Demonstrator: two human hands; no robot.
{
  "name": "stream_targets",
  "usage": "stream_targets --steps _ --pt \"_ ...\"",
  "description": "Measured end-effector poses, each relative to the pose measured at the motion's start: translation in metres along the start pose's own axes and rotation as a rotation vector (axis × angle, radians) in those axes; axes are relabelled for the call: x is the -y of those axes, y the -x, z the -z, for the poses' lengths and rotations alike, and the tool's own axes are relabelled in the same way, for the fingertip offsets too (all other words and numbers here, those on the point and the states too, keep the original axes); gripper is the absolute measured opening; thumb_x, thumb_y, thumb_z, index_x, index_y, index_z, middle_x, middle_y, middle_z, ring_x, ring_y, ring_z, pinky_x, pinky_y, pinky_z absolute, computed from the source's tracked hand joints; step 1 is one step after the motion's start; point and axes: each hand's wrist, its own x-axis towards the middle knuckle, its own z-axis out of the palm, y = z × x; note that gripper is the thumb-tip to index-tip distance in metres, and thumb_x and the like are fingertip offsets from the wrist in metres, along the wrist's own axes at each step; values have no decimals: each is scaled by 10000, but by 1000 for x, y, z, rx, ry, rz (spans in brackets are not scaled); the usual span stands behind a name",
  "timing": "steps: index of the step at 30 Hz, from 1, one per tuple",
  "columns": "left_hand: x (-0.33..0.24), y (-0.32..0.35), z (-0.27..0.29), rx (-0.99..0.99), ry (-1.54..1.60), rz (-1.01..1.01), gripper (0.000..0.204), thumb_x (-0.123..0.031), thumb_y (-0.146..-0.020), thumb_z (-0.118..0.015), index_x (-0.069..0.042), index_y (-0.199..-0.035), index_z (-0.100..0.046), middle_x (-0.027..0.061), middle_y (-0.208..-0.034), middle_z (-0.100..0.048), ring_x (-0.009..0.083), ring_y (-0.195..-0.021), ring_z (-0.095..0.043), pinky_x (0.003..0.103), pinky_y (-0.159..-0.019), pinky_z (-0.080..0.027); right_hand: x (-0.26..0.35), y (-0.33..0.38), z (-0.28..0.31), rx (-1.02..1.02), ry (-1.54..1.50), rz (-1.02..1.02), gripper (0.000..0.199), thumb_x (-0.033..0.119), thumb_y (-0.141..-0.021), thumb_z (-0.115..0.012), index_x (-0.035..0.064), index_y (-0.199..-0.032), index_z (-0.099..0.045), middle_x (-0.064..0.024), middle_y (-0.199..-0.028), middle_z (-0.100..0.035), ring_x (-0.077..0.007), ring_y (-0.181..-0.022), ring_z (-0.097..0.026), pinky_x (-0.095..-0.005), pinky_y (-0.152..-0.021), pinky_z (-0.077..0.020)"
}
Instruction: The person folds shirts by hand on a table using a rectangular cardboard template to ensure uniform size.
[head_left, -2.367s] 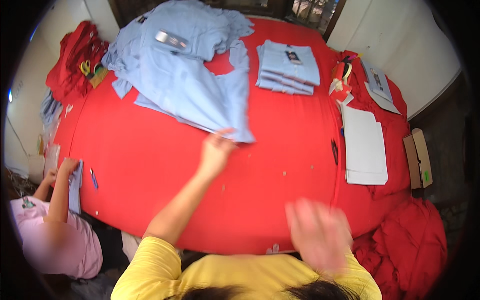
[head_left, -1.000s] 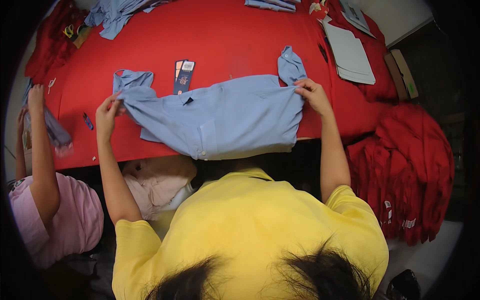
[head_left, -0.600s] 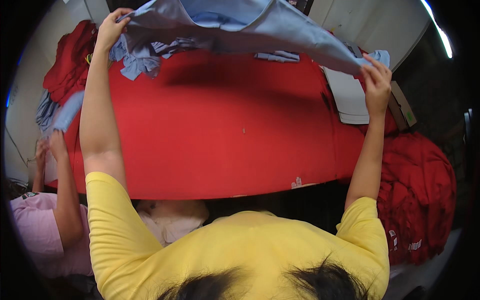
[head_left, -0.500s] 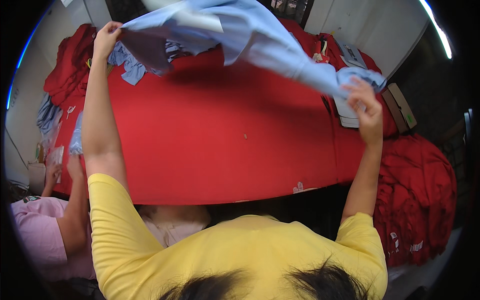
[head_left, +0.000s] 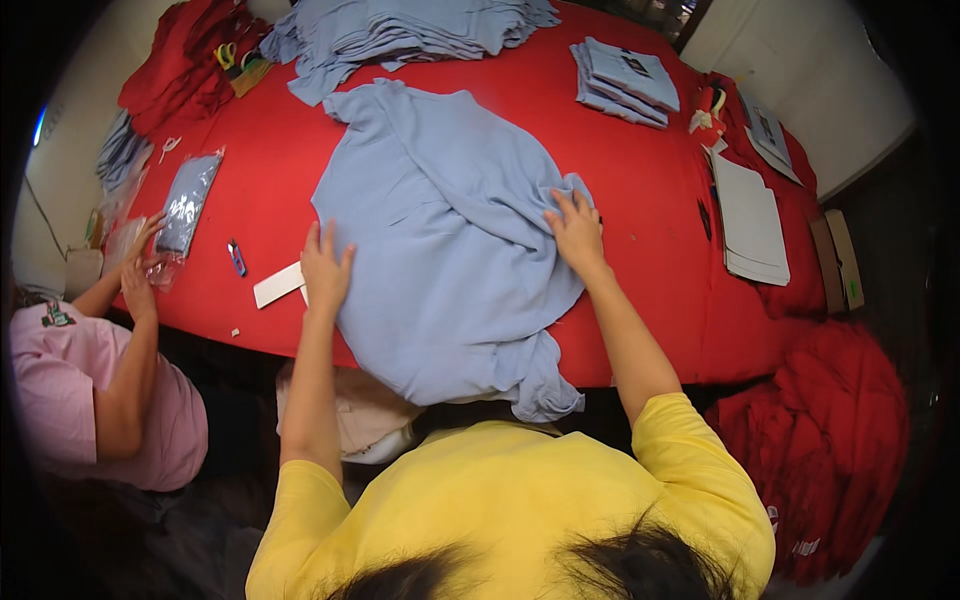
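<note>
Lying flat across the middle of the frame, a light blue shirt [head_left: 450, 250] is spread on the red desk [head_left: 640, 190], its lower edge hanging over the near side. The left hand [head_left: 325, 268] is pressed open on its left edge, beside a white card [head_left: 277, 285]. The right hand [head_left: 577, 230] is laid with spread fingers on a bunched fold. Folded blue shirts [head_left: 625, 80] are seen at the upper right.

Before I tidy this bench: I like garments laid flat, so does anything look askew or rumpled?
Yes. The light blue shirt under the left hand and right hand lies crooked on the red table, bunched in folds by the right hand, its lower end drooping over the near edge. The folded blue stack sits neat.
</note>
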Motion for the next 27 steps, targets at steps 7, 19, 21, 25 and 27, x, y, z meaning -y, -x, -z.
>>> stream_targets --steps 7,19,21,25,27 --pt "5 34 4 47 -281 -123 579 -372 -933 -504 -3 -1373 -427 121 -1488 -339 299 -1406 -241 532 -1129 -158 -124 17 21 -146 97 -243 208 179 -911 -536 -14 -961 -596 -251 -992 -588 -418 -890 -579 -476 -761 -463" --pt "-51 -37 27 40 351 145 242 -110 -881 -574 -39 -1104 -638 137 -1109 -592 293 -970 -588 361 -854 -473 -78 20 107 161 -298 -136 356 79 -861 -601 70 -1217 -579 -167 -1221 -563 -314 -1003 -605 -385 -850 -484" --pt "-45 -73 -21 -96 348 1 263 -106 -901 -554 -74 -1153 -622 110 -1109 -591 247 -907 -598 328 -810 -481 -37 -23 53 213 -451 9 466 48 -850 -609 117 -1303 -527 -145 -1350 -449 -289 -1017 -594 -358 -841 -486" --pt "-100 -115 -63 -103 409 -86 308 -55 -877 -568 -97 -1179 -614 105 -1153 -586 243 -946 -595 332 -817 -483 -11 -81 -10 110 -380 240 399 17 -841 -607 97 -1232 -587 -123 -1302 -484 -287 -994 -580 -358 -803 -488" --pt "-120 -121 -80 -64 424 -245 341 -31 -861 -573 -109 -1191 -610 92 -1188 -581 259 -1005 -574 335 -838 -473 7 -101 -36 213 -503 241 303 48 -840 -614 83 -1140 -628 -123 -1182 -543 -308 -1010 -569 -375 -831 -477"
